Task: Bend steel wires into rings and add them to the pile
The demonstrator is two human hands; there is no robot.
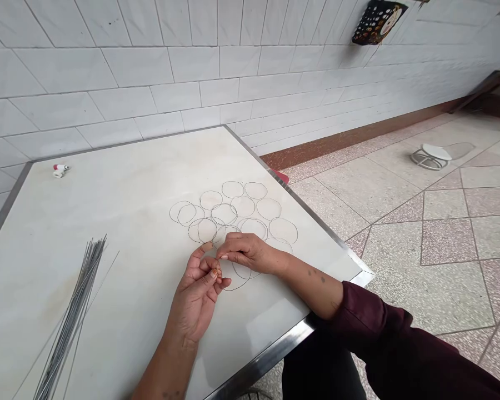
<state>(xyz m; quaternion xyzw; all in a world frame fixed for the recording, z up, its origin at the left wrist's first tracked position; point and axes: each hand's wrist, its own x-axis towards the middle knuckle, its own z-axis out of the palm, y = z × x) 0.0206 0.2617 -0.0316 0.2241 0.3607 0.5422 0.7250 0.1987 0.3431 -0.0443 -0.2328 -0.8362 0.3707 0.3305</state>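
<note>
My left hand (197,294) is turned palm up above the table, its thumb and fingertips pinched together. Close against it, my right hand (245,251) pinches with thumb and forefinger at the left hand's fingertips. Both appear to grip a thin wire, mostly hidden by the fingers. A curved wire (236,290) shows just below the hands; whether it belongs to the held piece I cannot tell. Beyond them, several thin wire rings (269,209) lie flat, some overlapping. To the left rests a bundle of straight wires (73,316), with a few strands splayed out.
The white table (120,194) has a metal edge (270,353) and meets a tiled wall (133,72). Small red and white objects (60,170) lie at its far left corner. A dotted bag (377,22) hangs on the wall. A low white stool (431,156) stands on the floor.
</note>
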